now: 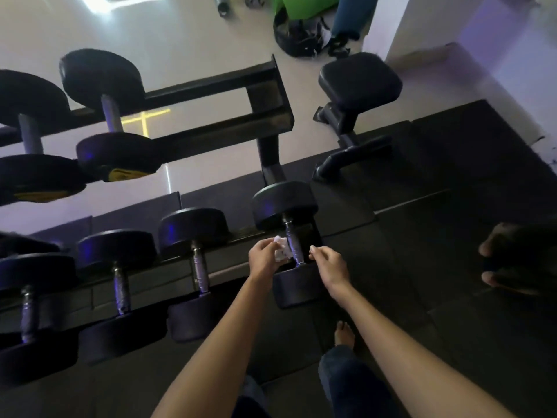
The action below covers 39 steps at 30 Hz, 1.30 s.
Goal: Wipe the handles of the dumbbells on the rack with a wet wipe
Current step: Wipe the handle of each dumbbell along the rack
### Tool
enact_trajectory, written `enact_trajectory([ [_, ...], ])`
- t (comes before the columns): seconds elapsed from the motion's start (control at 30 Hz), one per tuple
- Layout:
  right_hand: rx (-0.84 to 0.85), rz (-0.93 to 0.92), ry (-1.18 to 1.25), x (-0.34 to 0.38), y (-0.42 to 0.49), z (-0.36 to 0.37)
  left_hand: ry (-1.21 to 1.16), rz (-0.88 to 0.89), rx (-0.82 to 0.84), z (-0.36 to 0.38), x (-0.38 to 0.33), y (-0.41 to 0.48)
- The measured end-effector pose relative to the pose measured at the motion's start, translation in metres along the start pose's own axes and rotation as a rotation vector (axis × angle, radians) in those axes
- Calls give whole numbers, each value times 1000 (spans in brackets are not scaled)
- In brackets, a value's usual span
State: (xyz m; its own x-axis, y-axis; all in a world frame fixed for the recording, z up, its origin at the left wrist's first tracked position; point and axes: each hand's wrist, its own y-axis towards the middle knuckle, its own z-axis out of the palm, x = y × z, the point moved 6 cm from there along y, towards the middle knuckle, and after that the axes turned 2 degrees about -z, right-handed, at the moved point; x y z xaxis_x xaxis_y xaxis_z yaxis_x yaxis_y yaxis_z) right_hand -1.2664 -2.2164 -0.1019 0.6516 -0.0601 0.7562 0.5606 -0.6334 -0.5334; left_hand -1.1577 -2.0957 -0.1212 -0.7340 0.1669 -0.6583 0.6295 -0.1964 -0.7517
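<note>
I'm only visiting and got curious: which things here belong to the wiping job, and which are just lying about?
Part of the job: wet wipe, pinched in the left hand; rightmost dumbbell's handle; right hand beside it; other racked dumbbells; rack.

Just lying about: padded bench; black bag on the floor.

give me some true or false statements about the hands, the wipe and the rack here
1. The left hand holds the wet wipe. True.
2. The wipe is at the lower row's leftmost dumbbell. False: it is beside the handle of the rightmost dumbbell.
3. The right hand grips a spray bottle. False: it holds nothing visible.
4. A black bench stands beyond the right end of the rack. True.
</note>
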Motion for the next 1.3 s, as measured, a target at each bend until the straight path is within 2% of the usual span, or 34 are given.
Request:
enact_trajectory([
  [0.07,30,-20,-65,-13,19,-7,27,9,-72,5,14,15],
  [0.13,33,-10,-108,-33,37,-10,218,125,-193,5,19,26],
  [0.2,20,10,-135,-55,56,-8,430,267,-224,12,17,36],
  [0.27,12,33,-180,-79,73,-1,606,374,-105,28,19,52],
  [0.33,22,60,-212,-101,88,9,834,460,91,48,24,70],
  [0.4,7,48,-173,-119,96,20,1146,595,348,64,40,88],
  [0.47,-69,3,-114,-128,97,26,1466,760,536,68,60,105],
  [0.53,-169,-37,-90,-132,95,28,1640,856,609,68,71,121],
  [0.63,-255,-40,-91,-132,93,28,1755,974,663,88,71,125],
  [0.67,-254,-42,-91,-131,93,28,1829,952,675,98,72,127],
  [0.77,-234,-32,-48,-129,92,27,2134,736,674,118,80,135],
  [0.83,-228,26,-15,-128,95,27,2116,745,705,117,81,131],
  [0.9,-240,76,-33,-127,97,27,1849,758,682,100,74,124],
  [1.0,-290,56,-56,-122,94,27,1438,530,446,58,65,127],
  [1.1,-322,43,-50,-120,92,27,1212,264,219,30,77,140],
  [1.3,-327,55,-51,-121,91,26,825,-21,196,9,103,160],
])
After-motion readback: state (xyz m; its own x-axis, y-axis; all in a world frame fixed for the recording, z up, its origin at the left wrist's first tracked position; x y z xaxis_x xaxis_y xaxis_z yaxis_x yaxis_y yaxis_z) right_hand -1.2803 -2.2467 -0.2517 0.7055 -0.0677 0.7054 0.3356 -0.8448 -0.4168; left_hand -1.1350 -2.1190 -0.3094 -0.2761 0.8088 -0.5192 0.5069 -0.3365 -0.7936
